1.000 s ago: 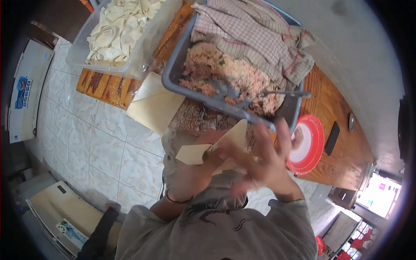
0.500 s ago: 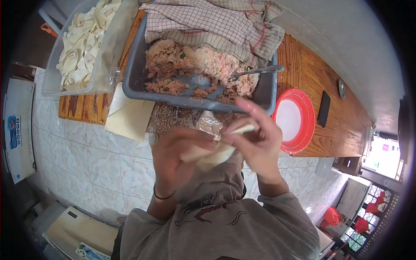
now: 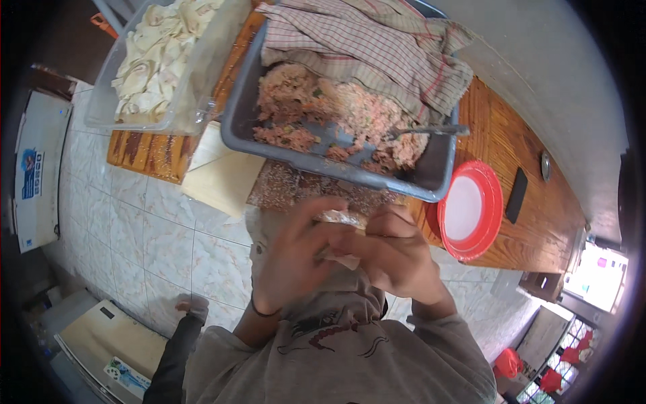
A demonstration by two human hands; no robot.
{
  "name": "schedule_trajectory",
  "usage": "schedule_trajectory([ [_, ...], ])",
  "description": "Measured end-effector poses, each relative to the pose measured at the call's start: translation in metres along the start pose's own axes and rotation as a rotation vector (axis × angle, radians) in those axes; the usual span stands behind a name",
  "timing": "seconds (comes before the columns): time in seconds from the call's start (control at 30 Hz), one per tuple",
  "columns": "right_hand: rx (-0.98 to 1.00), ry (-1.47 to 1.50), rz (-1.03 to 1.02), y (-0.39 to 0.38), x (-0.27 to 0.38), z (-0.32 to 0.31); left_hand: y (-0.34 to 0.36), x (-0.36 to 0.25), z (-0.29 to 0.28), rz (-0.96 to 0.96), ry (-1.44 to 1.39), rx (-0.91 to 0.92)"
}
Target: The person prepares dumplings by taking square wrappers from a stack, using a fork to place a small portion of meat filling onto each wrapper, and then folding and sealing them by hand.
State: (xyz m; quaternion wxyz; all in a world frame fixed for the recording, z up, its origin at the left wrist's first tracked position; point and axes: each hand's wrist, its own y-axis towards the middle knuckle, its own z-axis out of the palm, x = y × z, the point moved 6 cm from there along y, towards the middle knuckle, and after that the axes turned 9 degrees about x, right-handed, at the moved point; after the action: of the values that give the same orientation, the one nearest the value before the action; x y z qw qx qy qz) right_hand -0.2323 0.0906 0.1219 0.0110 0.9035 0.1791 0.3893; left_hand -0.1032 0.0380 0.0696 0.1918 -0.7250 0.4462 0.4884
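The left hand (image 3: 293, 252) curls its fingers by the dough piece (image 3: 344, 260) between both hands — blur hides whether they grip. The right hand's (image 3: 401, 256) fingers bend closely round it. Gentle, even pinching should avoid tears — low, just before the grey tub (image 3: 323, 162).

Left hand (image 3: 293, 252) and right hand (image 3: 398, 261) on a pale wrapper (image 3: 344, 260)
Beyond the fingers (image 3: 362, 248) — grey tray (image 3: 336, 171) of minced meat (image 3: 363, 114); right of them — red bowl (image 3: 495, 214).
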Motion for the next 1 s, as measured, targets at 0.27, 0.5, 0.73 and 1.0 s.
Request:
schedule_trajectory([
  [0.27, -0.204, -0.242, 0.064, 0.016, -0.006, -0.024, -0.031, 0.014, -0.117, -0.377, 0.170, 0.191],
  [0.5, 0.081, -1.195, 0.604, 0.023, -0.087, -0.058, -0.020, -0.012, -0.160, -0.101, 0.572, -0.478],
  [0.73, 0.173, -0.997, 0.276, 0.056, -0.092, -0.064, -0.034, 0.120, -0.067, -0.380, 0.726, -0.119],
  [1.0, 0.183, -1.076, 0.282, 0.045, -0.078, -0.091, -0.029, 0.133, -0.061, -0.448, 0.754, -0.105],
])
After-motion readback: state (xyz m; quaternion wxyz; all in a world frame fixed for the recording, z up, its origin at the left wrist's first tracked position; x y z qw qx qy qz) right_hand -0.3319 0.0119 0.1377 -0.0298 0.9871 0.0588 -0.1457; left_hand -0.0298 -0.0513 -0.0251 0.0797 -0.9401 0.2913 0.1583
